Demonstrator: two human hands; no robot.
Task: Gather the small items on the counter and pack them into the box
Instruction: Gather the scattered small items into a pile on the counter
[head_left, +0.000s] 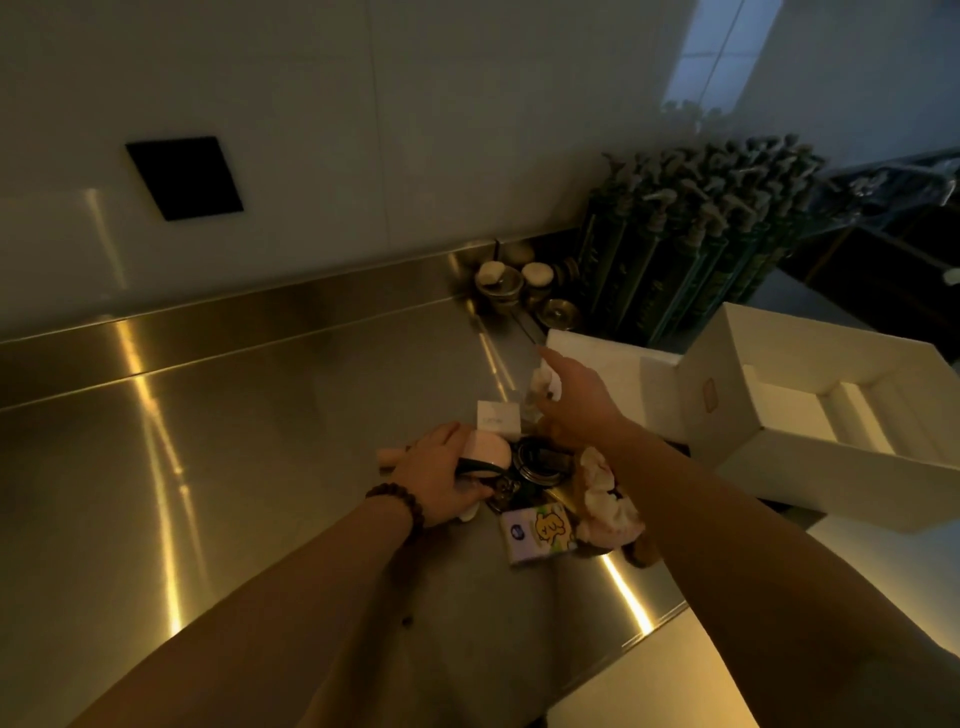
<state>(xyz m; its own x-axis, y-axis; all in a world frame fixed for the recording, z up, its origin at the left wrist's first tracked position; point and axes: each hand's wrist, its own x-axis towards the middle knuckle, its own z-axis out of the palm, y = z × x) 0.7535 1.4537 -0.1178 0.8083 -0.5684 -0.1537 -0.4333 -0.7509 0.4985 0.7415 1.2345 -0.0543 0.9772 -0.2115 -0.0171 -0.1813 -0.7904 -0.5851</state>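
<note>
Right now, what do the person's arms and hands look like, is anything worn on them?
Both forearms are bare, with no sleeves in view. The left hand has a bracelet of dark round beads around its wrist. The right hand shows no glove, ring or watch that I can make out in this dim light.

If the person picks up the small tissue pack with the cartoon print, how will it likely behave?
The tissue pack lies flat on the steel counter, so it should not roll. It looks soft and light, and probably squashes slightly. Its glossy wrap may slip.
</note>
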